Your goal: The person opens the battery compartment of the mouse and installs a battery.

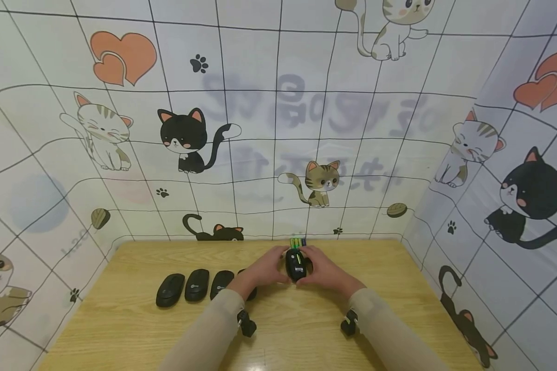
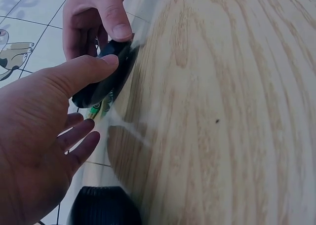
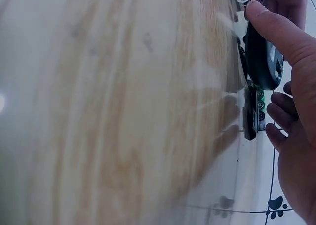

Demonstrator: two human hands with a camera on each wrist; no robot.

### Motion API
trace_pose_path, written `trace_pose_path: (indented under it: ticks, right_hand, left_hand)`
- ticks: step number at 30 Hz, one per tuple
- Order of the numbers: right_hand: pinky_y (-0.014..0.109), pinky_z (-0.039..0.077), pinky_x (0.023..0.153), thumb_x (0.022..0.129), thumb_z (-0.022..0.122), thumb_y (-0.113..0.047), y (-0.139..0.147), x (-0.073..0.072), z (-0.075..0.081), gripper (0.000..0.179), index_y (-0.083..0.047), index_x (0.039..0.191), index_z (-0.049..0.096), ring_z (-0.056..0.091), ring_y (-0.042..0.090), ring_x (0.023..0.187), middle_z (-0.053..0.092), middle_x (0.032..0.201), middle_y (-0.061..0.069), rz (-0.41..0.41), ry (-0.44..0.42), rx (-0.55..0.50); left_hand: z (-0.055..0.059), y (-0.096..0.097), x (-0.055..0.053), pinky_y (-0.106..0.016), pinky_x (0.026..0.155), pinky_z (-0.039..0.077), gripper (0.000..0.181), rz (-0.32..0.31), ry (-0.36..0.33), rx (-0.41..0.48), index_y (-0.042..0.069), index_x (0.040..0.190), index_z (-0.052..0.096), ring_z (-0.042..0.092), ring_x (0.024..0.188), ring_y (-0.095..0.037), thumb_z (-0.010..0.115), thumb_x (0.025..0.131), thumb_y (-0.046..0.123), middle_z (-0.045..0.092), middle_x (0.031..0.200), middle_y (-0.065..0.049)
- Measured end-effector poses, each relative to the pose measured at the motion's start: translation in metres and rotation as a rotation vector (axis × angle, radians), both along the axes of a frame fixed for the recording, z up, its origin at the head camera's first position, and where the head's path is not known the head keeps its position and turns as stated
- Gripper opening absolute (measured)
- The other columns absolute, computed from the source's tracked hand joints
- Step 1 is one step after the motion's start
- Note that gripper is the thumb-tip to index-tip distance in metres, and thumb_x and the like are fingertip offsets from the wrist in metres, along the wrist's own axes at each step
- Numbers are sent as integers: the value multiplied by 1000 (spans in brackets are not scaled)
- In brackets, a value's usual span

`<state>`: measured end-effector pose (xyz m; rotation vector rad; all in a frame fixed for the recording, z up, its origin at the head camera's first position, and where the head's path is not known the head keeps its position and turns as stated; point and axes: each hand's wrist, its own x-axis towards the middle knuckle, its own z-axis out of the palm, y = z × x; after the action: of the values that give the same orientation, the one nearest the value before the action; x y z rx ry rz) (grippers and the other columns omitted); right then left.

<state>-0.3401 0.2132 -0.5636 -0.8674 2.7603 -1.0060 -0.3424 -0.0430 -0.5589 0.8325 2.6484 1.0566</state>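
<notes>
The counter (image 1: 301, 330) was pale wood; near its back edge, left hand (image 1: 270, 266) and right hand (image 1: 326, 269) had the mouse (image 1: 293, 269) in their grip, and tilting could have spilled its seemingly uncovered battery (image 1: 299, 258).

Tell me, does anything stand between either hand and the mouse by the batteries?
Nothing visible does: the left hand and right hand both hold the mouse directly. The batteries lie beyond it, not between.

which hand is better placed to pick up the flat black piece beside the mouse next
Probably the right hand: the flat black piece sits on its side of the mouse, close by. The left hand holds the mouse from the other side, so it could steady it meanwhile.
</notes>
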Motion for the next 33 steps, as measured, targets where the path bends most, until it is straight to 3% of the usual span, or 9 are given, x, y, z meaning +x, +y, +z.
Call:
trace_pose_path:
  ticks: [6, 13, 17, 24, 33]
  right_hand:
    - [61, 43, 122, 81, 102, -40, -2, 6, 5, 108, 0, 164, 45, 49, 38, 148, 50, 161, 17, -12, 22, -2]
    - [62, 45, 120, 85, 99, -40, -10, 20, 12, 99, -3, 162, 50, 49, 40, 149, 46, 165, 17, -51, 37, -57]
    - [59, 47, 119, 87, 98, -34, -19, 31, 18, 89, -4, 159, 55, 49, 37, 148, 48, 162, 14, -59, 42, -119]
    - [59, 49, 117, 97, 89, -35, -39, 49, 22, 74, -5, 156, 56, 48, 35, 150, 49, 161, 14, 6, 95, -119]
    - [59, 48, 117, 100, 87, -30, -67, 65, 25, 71, -6, 158, 54, 48, 31, 149, 49, 159, 7, 55, 15, -139]
  left_hand:
    - [9, -10, 6, -52, 118, 50, 101, 11, 0, -27, 5, 169, 39, 55, 145, -35, 96, 89, 30, 46, 167, -16]
    - [22, -27, 15, -58, 123, 44, 85, 33, 83, -93, 10, 166, 46, 43, 157, -37, 90, 95, 30, 42, 171, -15]
    - [28, -42, 23, -59, 123, 43, 76, 29, 92, -99, 9, 164, 49, 42, 157, -37, 84, 100, 30, 43, 171, -14]
    - [32, -72, 37, -60, 117, 48, 70, 25, 95, -72, 9, 161, 53, 49, 151, -37, 81, 103, 37, 49, 166, -14]
    - [27, -104, 55, -62, 117, 48, 74, 53, 96, -117, 11, 160, 55, 49, 151, -38, 82, 101, 46, 50, 165, -12]
